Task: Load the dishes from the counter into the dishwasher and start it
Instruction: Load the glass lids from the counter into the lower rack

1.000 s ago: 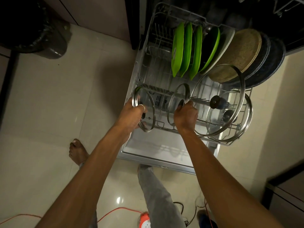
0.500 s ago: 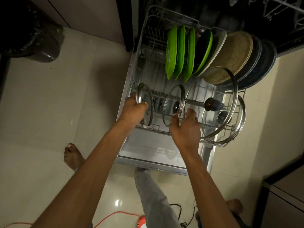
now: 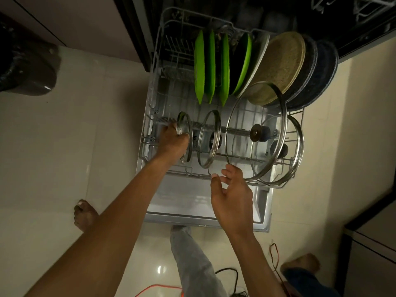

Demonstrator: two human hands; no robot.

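Observation:
The dishwasher's lower rack (image 3: pixel 150 116) is pulled out over the open door (image 3: pixel 192 202). My left hand (image 3: pixel 173 144) grips a small glass lid (image 3: pixel 184 136) standing on edge at the rack's front left. A second small glass lid (image 3: pixel 211 139) stands upright beside it, free of any hand. My right hand (image 3: pixel 232 196) hovers open just in front of the rack, holding nothing. Two large glass lids (image 3: pixel 257 133) (image 3: pixel 297 151) lean at the front right. Green plates (image 3: pixel 206 65) and round speckled plates (image 3: pixel 280 67) stand in the back row.
A dark bin (image 3: pixel 25 58) stands on the tiled floor at the left. Orange and black cables (image 3: pixel 227 275) lie on the floor near my feet. A cabinet edge (image 3: pixel 368 243) juts in at the lower right. The upper rack (image 3: pixel 353 7) shows at the top right.
My right hand has let go of the second small lid and drawn back toward me, fingers spread. My left hand still grips the first small lid, now more upright in the rack.

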